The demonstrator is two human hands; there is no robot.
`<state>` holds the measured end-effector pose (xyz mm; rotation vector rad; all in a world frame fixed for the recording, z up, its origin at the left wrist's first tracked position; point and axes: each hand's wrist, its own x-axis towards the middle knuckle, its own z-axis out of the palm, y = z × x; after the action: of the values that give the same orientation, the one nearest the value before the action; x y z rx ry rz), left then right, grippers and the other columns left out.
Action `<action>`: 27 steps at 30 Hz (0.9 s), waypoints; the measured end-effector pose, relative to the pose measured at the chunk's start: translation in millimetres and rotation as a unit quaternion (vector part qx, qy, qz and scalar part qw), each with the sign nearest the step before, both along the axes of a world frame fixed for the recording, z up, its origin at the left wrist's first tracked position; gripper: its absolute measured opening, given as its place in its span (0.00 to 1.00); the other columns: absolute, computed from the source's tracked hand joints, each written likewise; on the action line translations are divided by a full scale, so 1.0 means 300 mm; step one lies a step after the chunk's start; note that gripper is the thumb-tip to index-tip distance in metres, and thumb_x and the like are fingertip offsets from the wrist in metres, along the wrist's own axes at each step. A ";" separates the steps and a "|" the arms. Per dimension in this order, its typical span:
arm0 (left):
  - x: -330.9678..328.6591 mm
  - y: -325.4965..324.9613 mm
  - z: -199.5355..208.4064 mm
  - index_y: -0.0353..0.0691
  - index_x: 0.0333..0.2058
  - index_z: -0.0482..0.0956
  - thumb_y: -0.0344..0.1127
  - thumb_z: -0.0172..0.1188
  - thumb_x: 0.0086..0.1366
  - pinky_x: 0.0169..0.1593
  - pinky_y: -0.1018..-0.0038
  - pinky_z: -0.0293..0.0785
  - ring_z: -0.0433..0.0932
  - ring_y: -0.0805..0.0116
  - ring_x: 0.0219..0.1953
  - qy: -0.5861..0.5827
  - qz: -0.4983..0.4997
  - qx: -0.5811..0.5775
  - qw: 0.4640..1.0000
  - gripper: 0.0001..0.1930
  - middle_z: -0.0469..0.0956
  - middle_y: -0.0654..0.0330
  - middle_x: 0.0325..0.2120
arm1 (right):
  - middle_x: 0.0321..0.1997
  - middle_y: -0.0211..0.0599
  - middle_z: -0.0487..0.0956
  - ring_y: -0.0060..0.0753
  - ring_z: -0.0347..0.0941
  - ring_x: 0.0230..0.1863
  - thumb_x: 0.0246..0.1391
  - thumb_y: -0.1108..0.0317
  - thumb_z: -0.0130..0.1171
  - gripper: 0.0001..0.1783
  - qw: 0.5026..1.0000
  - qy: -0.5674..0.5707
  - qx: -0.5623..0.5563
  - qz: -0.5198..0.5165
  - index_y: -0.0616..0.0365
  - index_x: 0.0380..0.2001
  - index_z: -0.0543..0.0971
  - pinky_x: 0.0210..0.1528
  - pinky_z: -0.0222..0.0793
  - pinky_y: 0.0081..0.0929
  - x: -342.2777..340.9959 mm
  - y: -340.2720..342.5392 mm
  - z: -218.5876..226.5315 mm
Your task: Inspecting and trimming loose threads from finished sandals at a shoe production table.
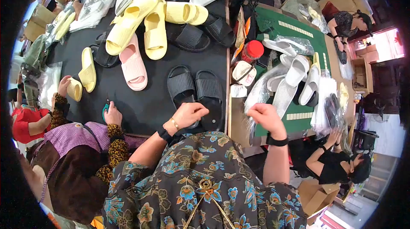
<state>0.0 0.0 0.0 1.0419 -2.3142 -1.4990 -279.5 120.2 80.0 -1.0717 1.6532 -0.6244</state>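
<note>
A pair of black slippers [209, 84] lies on the dark table [160, 101] directly in front of the person, side by side, ribbed straps up and open backs toward the body. The left hand [190, 115] is over the heel end of the pair, its fingers bent and drawn narrowly toward the thumb; whether it touches a slipper or pinches something thin, I cannot tell. The right hand [268, 119] is half curled beside clear plastic wrapping [259, 94], and I cannot tell whether its fingertips grip the film.

Beyond the pair, to the left, lies a pink slipper [133, 67], with yellow slippers [155, 35] and more black footwear [188, 37] heaped past it. To the right, pale slippers [297, 69] are piled over a green mat [273, 14], near a red-lidded jar [254, 49]. At the left, a co-worker in a purple checked garment [74, 138] has one hand [112, 116] on a teal-handled tool [105, 110] and the other [65, 85] at a small yellow slipper [74, 90]. Farther out, a person in black [329, 165] reaches toward bagged dark items [332, 108].
</note>
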 end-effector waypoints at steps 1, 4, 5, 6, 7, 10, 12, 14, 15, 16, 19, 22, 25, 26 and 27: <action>-0.006 -0.003 0.037 0.42 0.45 0.78 0.41 0.52 0.65 0.24 0.80 0.68 0.74 0.76 0.20 0.024 -0.017 0.118 0.993 0.14 0.79 0.64 0.22 | 0.17 0.24 0.73 0.14 0.65 0.19 0.51 0.68 0.57 0.08 0.997 0.045 -0.056 0.007 0.61 0.26 0.78 0.22 0.62 0.18 0.070 -0.033 0.025; -0.064 -0.003 0.158 0.38 0.42 0.79 0.41 0.53 0.65 0.23 0.83 0.64 0.70 0.83 0.20 0.083 0.003 0.296 0.951 0.14 0.76 0.67 0.20 | 0.20 0.37 0.76 0.28 0.72 0.22 0.50 0.69 0.56 0.06 0.979 0.131 -0.140 0.064 0.61 0.27 0.78 0.26 0.66 0.25 0.180 -0.071 0.048; -0.064 -0.005 0.186 0.37 0.41 0.79 0.40 0.53 0.65 0.22 0.85 0.62 0.67 0.85 0.19 0.109 0.029 0.359 0.927 0.14 0.73 0.69 0.18 | 0.23 0.40 0.77 0.35 0.74 0.24 0.50 0.69 0.55 0.06 0.968 0.147 -0.182 0.094 0.60 0.28 0.78 0.28 0.68 0.28 0.214 -0.070 0.024; -0.063 -0.004 0.193 0.37 0.42 0.77 0.38 0.51 0.66 0.18 0.88 0.56 0.61 0.87 0.15 0.130 0.057 0.344 0.928 0.13 0.72 0.70 0.18 | 0.26 0.42 0.77 0.45 0.74 0.30 0.49 0.68 0.56 0.06 0.958 0.178 -0.184 0.126 0.59 0.27 0.78 0.32 0.69 0.33 0.247 -0.077 0.023; -0.047 -0.010 0.200 0.37 0.42 0.77 0.38 0.51 0.66 0.18 0.88 0.56 0.61 0.87 0.15 0.129 0.065 0.342 0.928 0.13 0.72 0.70 0.18 | 0.26 0.42 0.77 0.45 0.74 0.30 0.49 0.68 0.56 0.06 0.958 0.174 -0.187 0.132 0.59 0.27 0.78 0.32 0.69 0.33 0.270 -0.082 0.016; 0.001 -0.027 0.206 0.36 0.39 0.77 0.35 0.53 0.65 0.18 0.88 0.55 0.60 0.87 0.16 0.169 0.137 0.364 0.905 0.10 0.70 0.70 0.18 | 0.26 0.35 0.74 0.42 0.72 0.33 0.50 0.65 0.56 0.06 0.927 0.238 -0.228 0.178 0.53 0.25 0.76 0.34 0.69 0.37 0.313 -0.088 -0.019; 0.042 -0.030 0.199 0.36 0.39 0.77 0.34 0.54 0.65 0.18 0.88 0.54 0.61 0.87 0.16 0.203 0.162 0.381 0.887 0.09 0.70 0.69 0.19 | 0.25 0.35 0.73 0.41 0.72 0.33 0.49 0.65 0.56 0.05 0.923 0.246 -0.229 0.187 0.54 0.25 0.76 0.34 0.69 0.37 0.324 -0.089 -0.027; 0.067 -0.031 0.199 0.35 0.38 0.77 0.33 0.55 0.63 0.18 0.88 0.54 0.61 0.87 0.16 0.246 0.191 0.379 0.872 0.09 0.70 0.69 0.19 | 0.25 0.35 0.73 0.41 0.71 0.32 0.49 0.65 0.56 0.05 0.919 0.255 -0.230 0.195 0.54 0.25 0.76 0.34 0.69 0.36 0.332 -0.090 -0.039; 0.075 -0.031 0.202 0.35 0.38 0.77 0.33 0.55 0.63 0.18 0.88 0.54 0.61 0.87 0.16 0.246 0.194 0.378 0.871 0.09 0.70 0.69 0.19 | 0.25 0.36 0.73 0.41 0.71 0.32 0.48 0.66 0.57 0.05 0.915 0.260 -0.232 0.202 0.55 0.25 0.76 0.34 0.68 0.36 0.334 -0.090 -0.051; 0.082 -0.031 0.205 0.35 0.38 0.78 0.33 0.56 0.63 0.18 0.88 0.55 0.61 0.86 0.16 0.232 0.198 0.365 0.880 0.09 0.71 0.69 0.20 | 0.25 0.37 0.72 0.42 0.71 0.31 0.47 0.67 0.58 0.05 0.912 0.266 -0.234 0.209 0.55 0.24 0.76 0.33 0.68 0.36 0.336 -0.090 -0.061; 0.087 -0.026 0.210 0.36 0.40 0.78 0.32 0.56 0.62 0.20 0.88 0.57 0.63 0.86 0.17 0.174 0.202 0.334 0.904 0.09 0.71 0.70 0.21 | 0.24 0.35 0.71 0.40 0.70 0.32 0.48 0.65 0.56 0.06 0.906 0.268 -0.239 0.225 0.54 0.24 0.75 0.33 0.68 0.36 0.347 -0.091 -0.077; 0.089 -0.004 0.165 0.37 0.42 0.77 0.32 0.56 0.62 0.23 0.87 0.61 0.65 0.86 0.20 0.128 0.176 0.265 0.940 0.11 0.72 0.71 0.22 | 0.24 0.35 0.71 0.40 0.70 0.32 0.48 0.65 0.57 0.06 0.905 0.258 -0.247 0.232 0.54 0.23 0.75 0.34 0.68 0.36 0.360 -0.096 -0.077; 0.092 0.014 0.150 0.37 0.45 0.77 0.32 0.56 0.61 0.27 0.85 0.65 0.67 0.86 0.24 0.145 0.138 0.228 0.953 0.13 0.74 0.71 0.24 | 0.24 0.35 0.71 0.40 0.70 0.32 0.48 0.65 0.57 0.06 0.900 0.266 -0.251 0.237 0.54 0.24 0.75 0.34 0.68 0.35 0.361 -0.097 -0.082; 0.091 0.015 0.159 0.37 0.45 0.77 0.32 0.56 0.61 0.26 0.85 0.65 0.68 0.86 0.24 0.146 0.138 0.254 0.946 0.13 0.74 0.71 0.24 | 0.24 0.35 0.71 0.40 0.70 0.32 0.48 0.65 0.57 0.06 0.900 0.266 -0.251 0.238 0.54 0.24 0.75 0.34 0.68 0.35 0.360 -0.095 -0.087; 0.089 0.014 0.172 0.37 0.44 0.77 0.32 0.56 0.61 0.26 0.85 0.65 0.68 0.85 0.24 0.146 0.138 0.278 0.939 0.13 0.74 0.71 0.24 | 0.24 0.35 0.71 0.39 0.70 0.32 0.47 0.65 0.58 0.05 0.901 0.264 -0.249 0.239 0.54 0.24 0.75 0.34 0.68 0.35 0.359 -0.092 -0.092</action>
<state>26.6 4.1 51.5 1.1074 -1.5010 -2.0690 -171.6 92.6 52.4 -2.0941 1.6040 -0.4539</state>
